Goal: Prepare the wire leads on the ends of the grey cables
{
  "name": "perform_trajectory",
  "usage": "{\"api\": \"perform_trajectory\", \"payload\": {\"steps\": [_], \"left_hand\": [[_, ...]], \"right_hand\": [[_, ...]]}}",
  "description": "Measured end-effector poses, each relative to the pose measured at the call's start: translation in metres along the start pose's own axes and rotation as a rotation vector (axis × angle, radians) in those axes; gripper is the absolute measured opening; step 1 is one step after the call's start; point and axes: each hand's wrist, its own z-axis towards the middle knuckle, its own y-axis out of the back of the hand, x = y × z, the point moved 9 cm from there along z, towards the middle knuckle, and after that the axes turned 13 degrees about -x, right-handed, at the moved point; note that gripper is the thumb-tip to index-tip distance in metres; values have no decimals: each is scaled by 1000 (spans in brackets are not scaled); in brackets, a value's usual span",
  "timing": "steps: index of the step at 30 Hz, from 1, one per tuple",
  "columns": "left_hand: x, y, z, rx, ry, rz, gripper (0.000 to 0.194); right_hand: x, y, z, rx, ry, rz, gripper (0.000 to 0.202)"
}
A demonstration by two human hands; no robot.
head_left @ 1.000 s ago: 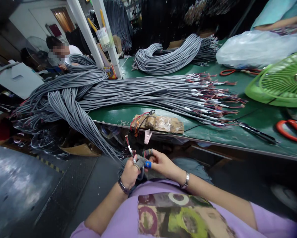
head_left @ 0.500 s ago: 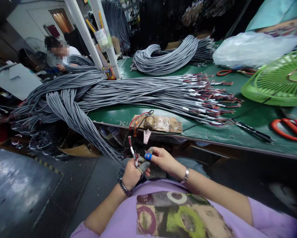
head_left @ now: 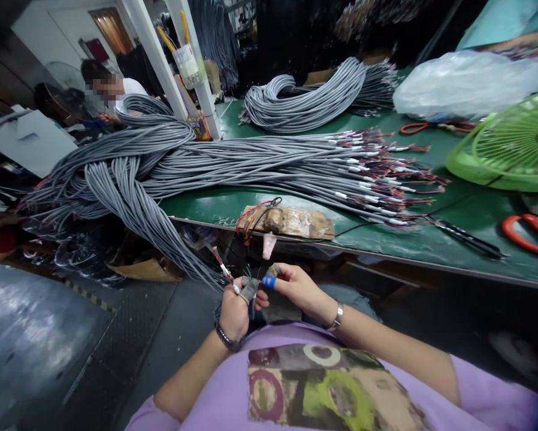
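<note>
Below the bench edge, my left hand (head_left: 235, 308) is closed around the end of a grey cable. That cable end (head_left: 224, 269) sticks up past the fingers, with a white sleeve and thin red and dark wires. My right hand (head_left: 296, 290) pinches fine wires just beside the left thumb; blue tape wraps its thumb and a grey cover its index finger. Several thin wires (head_left: 248, 273), green among them, fan out between the hands. From the left hand the cable runs up into a drooping bundle of grey cables (head_left: 138, 206).
On the green bench (head_left: 215, 209) lie a long row of grey cables (head_left: 260, 158), a coiled bundle (head_left: 307, 105), a taped wooden block (head_left: 296, 222), black tweezers (head_left: 469, 237), orange-handled scissors (head_left: 529, 233), a green fan (head_left: 511, 149) and a plastic bag (head_left: 467, 87). Another person (head_left: 111, 90) sits at the back left.
The cable end in my left hand has tipped to the left. Green and dark wires now show spread between my hands. The view has shifted slightly.
</note>
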Motion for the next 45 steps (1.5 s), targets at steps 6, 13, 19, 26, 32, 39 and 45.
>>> {"api": "perform_trajectory", "payload": {"steps": [6, 13, 19, 26, 32, 39, 45], "left_hand": [[0, -2, 0, 13, 1, 11, 37], [2, -10, -4, 74, -8, 100, 40], [2, -11, -5, 60, -16, 93, 39], [0, -7, -5, -21, -36, 34, 36], [0, -4, -5, -58, -24, 14, 36], [0, -4, -6, -66, -40, 15, 34], [-1, -3, -7, -77, -29, -41, 35]], "right_hand": [[13, -1, -1, 33, 30, -26, 35], [12, -17, 1, 124, -28, 55, 37], [1, -15, 0, 40, -39, 69, 37], [-4, -5, 2, -61, -22, 73, 40], [-8, -6, 3, -66, -32, 99, 38], [-4, -6, 0, -56, -42, 94, 40], [1, -7, -2, -39, -24, 84, 37]]}}
